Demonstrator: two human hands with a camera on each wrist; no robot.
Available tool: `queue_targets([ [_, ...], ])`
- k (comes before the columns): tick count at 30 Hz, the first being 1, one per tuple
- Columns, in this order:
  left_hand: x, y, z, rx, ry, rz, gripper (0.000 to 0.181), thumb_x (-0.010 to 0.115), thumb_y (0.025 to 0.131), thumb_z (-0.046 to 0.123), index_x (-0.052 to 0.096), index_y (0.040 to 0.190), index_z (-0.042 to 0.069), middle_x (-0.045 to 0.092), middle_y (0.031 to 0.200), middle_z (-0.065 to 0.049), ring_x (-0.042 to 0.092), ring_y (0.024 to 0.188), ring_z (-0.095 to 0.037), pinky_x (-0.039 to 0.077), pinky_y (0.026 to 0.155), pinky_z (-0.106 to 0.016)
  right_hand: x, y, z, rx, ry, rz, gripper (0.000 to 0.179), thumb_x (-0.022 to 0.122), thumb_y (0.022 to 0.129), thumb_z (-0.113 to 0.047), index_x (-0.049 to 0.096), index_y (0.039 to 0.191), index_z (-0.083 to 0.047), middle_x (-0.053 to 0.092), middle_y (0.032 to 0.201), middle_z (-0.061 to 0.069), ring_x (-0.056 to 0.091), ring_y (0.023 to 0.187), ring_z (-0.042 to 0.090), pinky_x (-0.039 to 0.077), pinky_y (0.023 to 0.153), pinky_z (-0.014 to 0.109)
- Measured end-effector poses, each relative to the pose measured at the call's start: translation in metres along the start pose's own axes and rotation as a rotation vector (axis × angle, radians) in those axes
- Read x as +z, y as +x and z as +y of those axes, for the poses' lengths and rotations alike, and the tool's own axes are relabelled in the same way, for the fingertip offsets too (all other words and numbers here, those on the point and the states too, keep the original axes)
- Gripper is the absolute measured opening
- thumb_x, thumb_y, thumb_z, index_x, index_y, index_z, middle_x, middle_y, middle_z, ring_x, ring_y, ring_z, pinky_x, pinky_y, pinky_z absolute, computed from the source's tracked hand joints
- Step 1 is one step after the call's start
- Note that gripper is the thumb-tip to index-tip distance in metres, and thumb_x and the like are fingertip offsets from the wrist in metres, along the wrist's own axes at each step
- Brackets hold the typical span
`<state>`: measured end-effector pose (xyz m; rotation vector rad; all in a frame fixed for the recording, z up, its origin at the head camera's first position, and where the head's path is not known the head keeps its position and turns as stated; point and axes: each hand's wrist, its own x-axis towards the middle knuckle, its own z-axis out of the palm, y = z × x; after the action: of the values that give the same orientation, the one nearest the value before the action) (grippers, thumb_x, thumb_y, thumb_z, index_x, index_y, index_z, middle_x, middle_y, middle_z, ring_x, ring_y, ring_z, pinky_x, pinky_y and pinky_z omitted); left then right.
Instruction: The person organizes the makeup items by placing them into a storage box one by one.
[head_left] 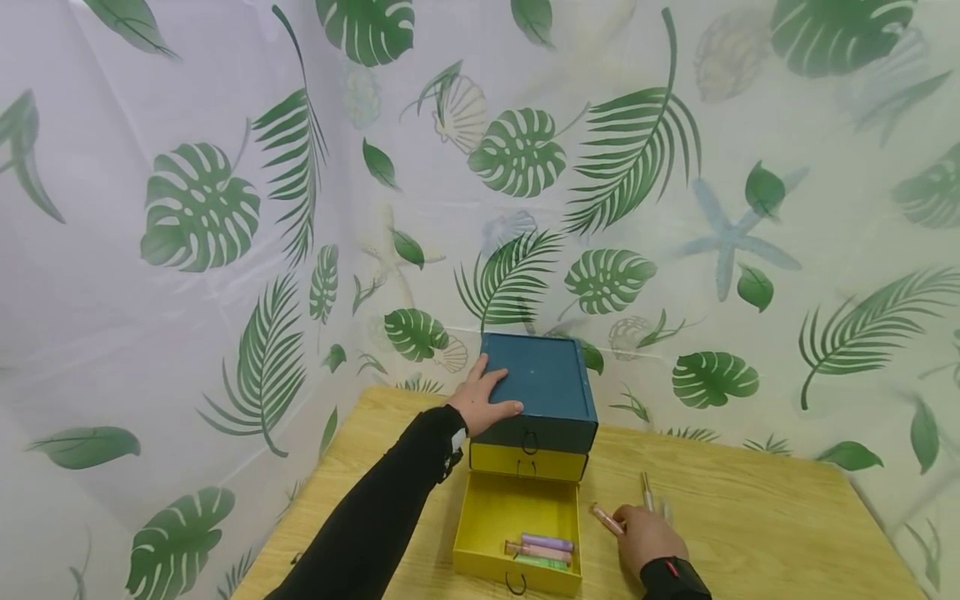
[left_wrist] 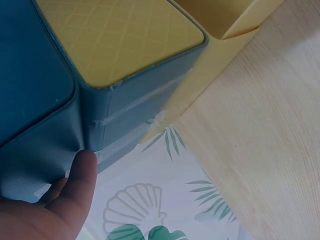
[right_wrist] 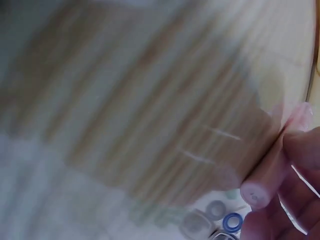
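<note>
My left hand rests spread over the left edge of a blue-topped drawer box, with the fingertips on its top. From the left wrist view, a finger touches the box's blue side. A yellow drawer is pulled out at the bottom; purple, pink and green tubes lie in its front right corner. Right of that drawer, my right hand pinches a small pink tube between thumb and fingers; its round end shows in the right wrist view.
Another slim tube with a gold-coloured end is just beyond my right hand, beside a blurred clear item. A second yellow drawer is closed above the pulled-out one. Behind the wooden table hangs a leaf-patterned sheet.
</note>
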<state>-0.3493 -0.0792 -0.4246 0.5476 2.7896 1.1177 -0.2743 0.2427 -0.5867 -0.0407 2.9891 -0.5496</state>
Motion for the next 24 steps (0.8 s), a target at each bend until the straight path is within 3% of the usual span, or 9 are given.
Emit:
queue_targets([
  [8, 0.000, -0.001, 0.000, 0.009, 0.007, 0.007, 0.074, 0.064, 0.100, 0.047, 0.035, 0.159, 0.013, 0.003, 0.169, -0.014, 0.026, 0.147, -0.046, 0.038, 0.113, -0.058, 0.000, -0.004, -0.010, -0.008, 0.002, -0.025, 0.009, 0.074, 0.091, -0.008, 0.075, 0.098, -0.013, 0.065, 0.083, -0.001, 0.062, 0.072, 0.018, 0.057, 0.065, 0.047],
  [16, -0.002, 0.000, 0.001, 0.000, -0.001, 0.003, 0.073, 0.064, 0.100, 0.046, 0.035, 0.159, 0.014, 0.002, 0.169, -0.014, 0.024, 0.148, -0.046, 0.037, 0.114, -0.057, -0.014, -0.008, -0.012, -0.043, 0.123, -0.020, 0.010, 0.072, 0.096, -0.020, 0.075, 0.104, -0.014, 0.067, 0.088, -0.001, 0.061, 0.074, 0.018, 0.055, 0.065, 0.045],
  [24, 0.000, 0.000, 0.000, -0.001, -0.001, 0.000, 0.075, 0.064, 0.099, 0.047, 0.035, 0.160, 0.014, 0.002, 0.170, -0.013, 0.025, 0.148, -0.046, 0.037, 0.114, -0.059, -0.043, -0.024, -0.039, -0.147, 0.042, 0.057, 0.006, 0.074, 0.095, -0.025, 0.075, 0.096, -0.019, 0.065, 0.083, -0.006, 0.058, 0.070, 0.013, 0.056, 0.065, 0.040],
])
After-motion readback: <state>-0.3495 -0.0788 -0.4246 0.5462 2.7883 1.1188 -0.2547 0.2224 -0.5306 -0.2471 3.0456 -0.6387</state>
